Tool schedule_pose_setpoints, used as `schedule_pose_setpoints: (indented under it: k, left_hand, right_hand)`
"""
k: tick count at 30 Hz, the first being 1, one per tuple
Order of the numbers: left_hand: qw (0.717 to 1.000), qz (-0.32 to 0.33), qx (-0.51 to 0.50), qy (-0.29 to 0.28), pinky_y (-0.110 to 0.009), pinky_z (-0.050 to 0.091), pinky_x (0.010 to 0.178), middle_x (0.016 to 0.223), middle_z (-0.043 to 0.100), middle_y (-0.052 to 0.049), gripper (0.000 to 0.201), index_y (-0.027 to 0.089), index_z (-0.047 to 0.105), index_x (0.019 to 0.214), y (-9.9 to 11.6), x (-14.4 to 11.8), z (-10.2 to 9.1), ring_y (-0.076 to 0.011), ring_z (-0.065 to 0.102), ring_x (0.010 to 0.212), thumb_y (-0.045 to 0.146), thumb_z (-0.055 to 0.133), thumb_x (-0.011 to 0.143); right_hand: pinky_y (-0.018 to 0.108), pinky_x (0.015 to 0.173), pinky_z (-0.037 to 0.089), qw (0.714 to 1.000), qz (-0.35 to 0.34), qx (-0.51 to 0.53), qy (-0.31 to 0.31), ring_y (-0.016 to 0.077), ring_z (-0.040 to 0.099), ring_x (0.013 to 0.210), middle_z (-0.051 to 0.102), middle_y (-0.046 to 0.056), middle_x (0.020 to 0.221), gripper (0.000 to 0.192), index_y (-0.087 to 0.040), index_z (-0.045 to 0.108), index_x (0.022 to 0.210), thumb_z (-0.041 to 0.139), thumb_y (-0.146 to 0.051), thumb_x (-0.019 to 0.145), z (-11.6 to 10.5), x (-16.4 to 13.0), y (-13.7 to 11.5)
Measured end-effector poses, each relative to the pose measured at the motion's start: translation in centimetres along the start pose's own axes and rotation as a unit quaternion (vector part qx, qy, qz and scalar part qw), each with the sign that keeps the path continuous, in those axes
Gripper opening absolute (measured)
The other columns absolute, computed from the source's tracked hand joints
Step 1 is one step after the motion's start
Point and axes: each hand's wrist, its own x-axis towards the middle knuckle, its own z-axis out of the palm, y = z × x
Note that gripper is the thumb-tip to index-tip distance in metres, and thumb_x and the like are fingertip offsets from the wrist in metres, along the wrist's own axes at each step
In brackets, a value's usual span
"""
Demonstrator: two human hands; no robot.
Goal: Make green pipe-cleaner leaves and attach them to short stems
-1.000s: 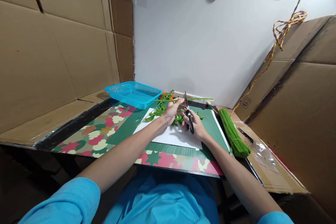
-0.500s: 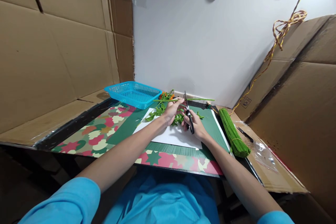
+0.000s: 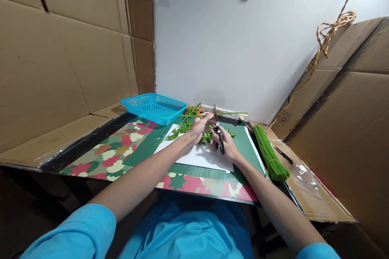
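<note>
One blue basket sits beyond and left of the left hand. Green leaves lie beside and below that hand on white paper, with orange flowers just behind it. The left hand is nearly closed, fingertips pinching a thin green stem that sticks out on both sides. Right of those fingertips, upright scissors cross the stem; whether their blades touch it I cannot tell. The right hand is curled around the black handles. Farther right lies a green bundle, then a black pointed tool.
</note>
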Motion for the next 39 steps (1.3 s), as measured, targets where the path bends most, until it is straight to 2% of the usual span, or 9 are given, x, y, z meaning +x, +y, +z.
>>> schedule_pose_setpoints:
  k: [10, 16, 23, 39]
  left_hand:
    - [1.000, 0.011, -0.002, -0.019, -0.023, 0.048, 0.052, 0.082, 0.071, -0.003, 0.036, 0.018, 0.066, 0.088, -0.83, 0.58, -0.64, -0.0132, 0.064, 0.064, 0.044, 0.088, 0.076]
    - [1.000, 0.006, -0.001, -0.016, -0.022, 0.047, 0.051, 0.081, 0.070, -0.004, 0.039, 0.018, 0.066, 0.088, -0.61, 0.43, -0.51, -0.0134, 0.064, 0.064, 0.047, 0.088, 0.075]
    - [1.000, -0.005, -0.010, -0.013, -0.022, 0.049, 0.052, 0.080, 0.071, -0.004, 0.037, 0.017, 0.067, 0.087, -0.40, 0.30, -0.43, -0.0125, 0.064, 0.063, 0.045, 0.088, 0.076]
    - [1.000, -0.010, -0.013, -0.021, -0.022, 0.050, 0.051, 0.082, 0.071, -0.005, 0.037, 0.015, 0.067, 0.089, -0.50, 0.28, -0.41, -0.0121, 0.063, 0.062, 0.040, 0.089, 0.074]
  right_hand:
    - [0.029, 0.054, 0.048, 1.000, 0.003, 0.003, 0.000, 0.0150, 0.058, 0.052, 0.065, -0.004, 0.072, 0.045, -0.025, 0.055, 0.111, 0.067, -0.065, 0.094, -0.01, -0.08, -0.07]
    - [0.028, 0.055, 0.048, 1.000, -0.006, 0.004, -0.006, 0.0145, 0.058, 0.053, 0.065, -0.004, 0.072, 0.042, -0.025, 0.056, 0.109, 0.067, -0.063, 0.095, -0.17, 0.02, 0.12]
    - [0.028, 0.055, 0.049, 1.000, -0.004, 0.005, -0.009, 0.0144, 0.059, 0.053, 0.065, -0.004, 0.072, 0.043, -0.024, 0.054, 0.113, 0.067, -0.062, 0.096, -0.21, 0.07, 0.14]
    - [0.028, 0.055, 0.046, 1.000, -0.002, 0.000, -0.005, 0.0144, 0.058, 0.052, 0.066, -0.003, 0.072, 0.045, -0.024, 0.055, 0.109, 0.068, -0.064, 0.094, -0.32, -0.03, 0.16]
